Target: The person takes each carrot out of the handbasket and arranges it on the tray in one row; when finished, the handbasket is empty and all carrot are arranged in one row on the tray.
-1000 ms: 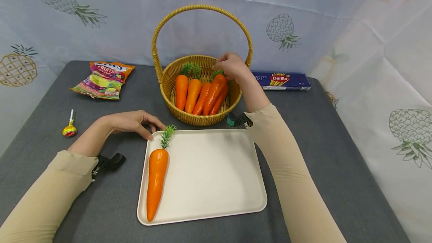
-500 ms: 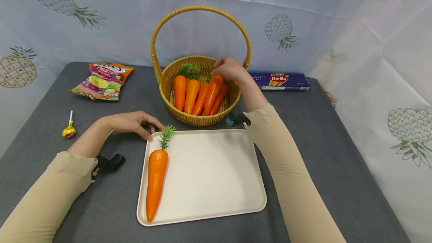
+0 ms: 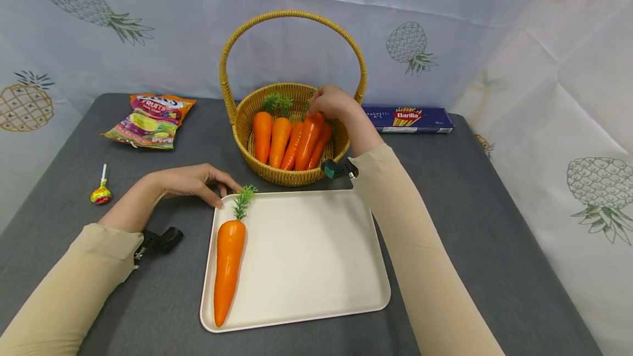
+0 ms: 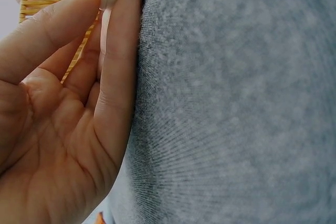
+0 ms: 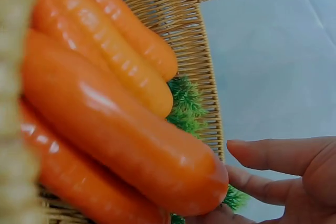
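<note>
Two hands share the work: the left hand (image 3: 190,180) pinches a corner of the cream tray (image 3: 306,257), apparently to steady it, while the right hand (image 3: 333,102) has its fingers around the top end of an orange carrot (image 5: 121,124), their closure impossible to tell. That carrot rests among others in a wicker basket (image 3: 292,179), just beyond the tray, seemingly within easy reach. Another carrot (image 3: 228,268) lies along the tray's left side.
</note>
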The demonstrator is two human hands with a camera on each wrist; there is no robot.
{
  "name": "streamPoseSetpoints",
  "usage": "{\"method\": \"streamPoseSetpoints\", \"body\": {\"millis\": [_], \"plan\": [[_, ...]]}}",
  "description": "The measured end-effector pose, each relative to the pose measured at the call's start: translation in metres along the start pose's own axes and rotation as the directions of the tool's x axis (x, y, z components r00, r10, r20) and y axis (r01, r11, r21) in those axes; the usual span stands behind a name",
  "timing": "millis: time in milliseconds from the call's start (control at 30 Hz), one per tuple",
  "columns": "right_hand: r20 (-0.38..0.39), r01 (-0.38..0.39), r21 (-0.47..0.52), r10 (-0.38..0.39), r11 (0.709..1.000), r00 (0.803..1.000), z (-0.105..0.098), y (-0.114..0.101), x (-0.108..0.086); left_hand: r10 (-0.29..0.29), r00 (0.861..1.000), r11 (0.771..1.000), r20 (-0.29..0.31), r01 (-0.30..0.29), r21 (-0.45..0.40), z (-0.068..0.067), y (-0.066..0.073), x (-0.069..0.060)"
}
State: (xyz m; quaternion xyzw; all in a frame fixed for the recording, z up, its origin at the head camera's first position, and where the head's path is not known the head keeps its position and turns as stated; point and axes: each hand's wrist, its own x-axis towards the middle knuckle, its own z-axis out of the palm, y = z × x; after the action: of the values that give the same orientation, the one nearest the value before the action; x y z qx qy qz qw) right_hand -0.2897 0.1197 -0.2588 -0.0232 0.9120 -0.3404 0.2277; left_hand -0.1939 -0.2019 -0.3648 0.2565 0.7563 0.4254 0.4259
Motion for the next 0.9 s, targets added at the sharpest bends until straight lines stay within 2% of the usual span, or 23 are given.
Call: {"method": "streamPoseSetpoints", "body": {"millis": [100, 233, 567, 800, 900], "plan": [[0.024, -0.057, 0.035, 0.056, 0.998, 0.998, -0.0005, -0.0033, -0.0004, 0.01, 1.0, 1.0, 0.003, -0.01, 0.003, 0.0004, -0.0005, 0.0001], [0.055, -0.105, 0.029, 0.103, 0.994, 0.993, -0.001, -0.0049, 0.0, 0.011, 1.0, 1.0, 0.005, -0.011, 0.006, 0.0, -0.0023, 0.0008], [0.105, -0.081, 0.011, 0.079, 0.997, 0.991, -0.0003, -0.0054, 0.0016, 0.003, 1.0, 1.0, 0.005, -0.003, 0.0, 0.0002, -0.0033, 0.0011], [0.137, -0.17, 0.072, 0.159, 0.983, 0.978, 0.0023, -0.0023, 0.0034, -0.018, 1.0, 1.0, -0.003, 0.018, 0.004, -0.0002, -0.0032, 0.0015], [0.152, -0.175, 0.073, 0.163, 0.982, 0.975, 0.004, -0.0006, 0.0041, -0.015, 1.0, 1.0, 0.0, 0.015, 0.008, -0.0001, -0.0033, 0.002]]}}
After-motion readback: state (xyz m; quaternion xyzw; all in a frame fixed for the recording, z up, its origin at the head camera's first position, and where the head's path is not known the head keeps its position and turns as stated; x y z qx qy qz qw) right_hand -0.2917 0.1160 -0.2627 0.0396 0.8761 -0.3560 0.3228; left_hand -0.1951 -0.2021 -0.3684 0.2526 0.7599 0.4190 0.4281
